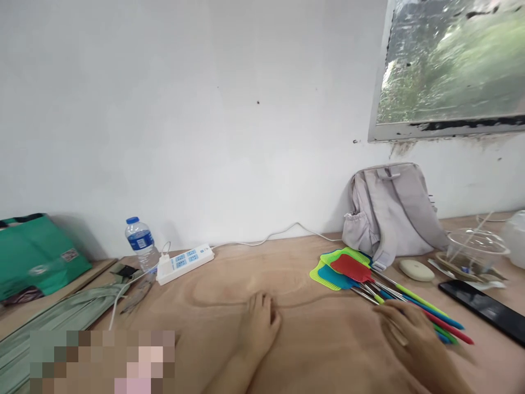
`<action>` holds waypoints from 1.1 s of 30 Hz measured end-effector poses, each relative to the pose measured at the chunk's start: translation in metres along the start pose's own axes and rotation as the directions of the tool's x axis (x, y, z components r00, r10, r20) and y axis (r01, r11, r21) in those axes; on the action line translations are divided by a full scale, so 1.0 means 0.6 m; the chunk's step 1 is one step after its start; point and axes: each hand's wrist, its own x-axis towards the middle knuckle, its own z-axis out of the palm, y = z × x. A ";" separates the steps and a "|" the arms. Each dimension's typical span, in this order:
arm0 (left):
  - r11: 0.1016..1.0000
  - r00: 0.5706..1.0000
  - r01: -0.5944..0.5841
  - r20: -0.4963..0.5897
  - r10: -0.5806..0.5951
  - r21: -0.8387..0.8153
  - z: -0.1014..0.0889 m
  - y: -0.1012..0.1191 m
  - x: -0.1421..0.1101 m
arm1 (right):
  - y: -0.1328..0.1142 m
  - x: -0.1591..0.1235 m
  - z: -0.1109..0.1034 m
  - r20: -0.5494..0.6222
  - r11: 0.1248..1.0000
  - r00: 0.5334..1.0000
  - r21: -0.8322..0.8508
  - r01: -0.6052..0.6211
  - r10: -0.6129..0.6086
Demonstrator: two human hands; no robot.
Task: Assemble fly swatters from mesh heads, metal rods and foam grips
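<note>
My left hand (261,318) rests on the wooden table, fingers forward and loosely bent, with nothing visible in it. On the right, my right hand (406,336) is over the handles of a pile of fly swatters (351,268), its fingers stretched across them; it is slightly blurred. Whether it touches the handles is unclear. The swatters have red, blue and yellow-green mesh heads pointing away to the left. Their metal shafts and coloured grips run toward the lower right, partly hidden by my right hand.
A grey backpack (400,210) leans on the wall behind the swatters. Right of them are a pale oval object (416,270), a black phone (486,309) and a clear plastic cup (478,243). Leftward are a power strip (186,262), water bottle (141,241) and green bag (41,251).
</note>
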 end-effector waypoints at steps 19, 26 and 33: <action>0.949 0.931 0.315 -0.187 -0.314 -0.024 -0.020 0.026 -0.090 | -0.218 0.030 0.079 0.270 0.838 0.961 0.508 -0.197 0.061; 0.865 0.874 0.485 -0.115 -0.473 0.129 -0.017 0.012 -0.157 | -0.149 0.027 -0.027 0.118 0.865 0.993 0.498 -0.064 0.006; 0.977 0.974 0.196 0.095 -0.204 0.089 0.021 0.194 -0.205 | -0.128 -0.011 -0.217 0.125 0.886 0.885 0.193 0.421 -0.448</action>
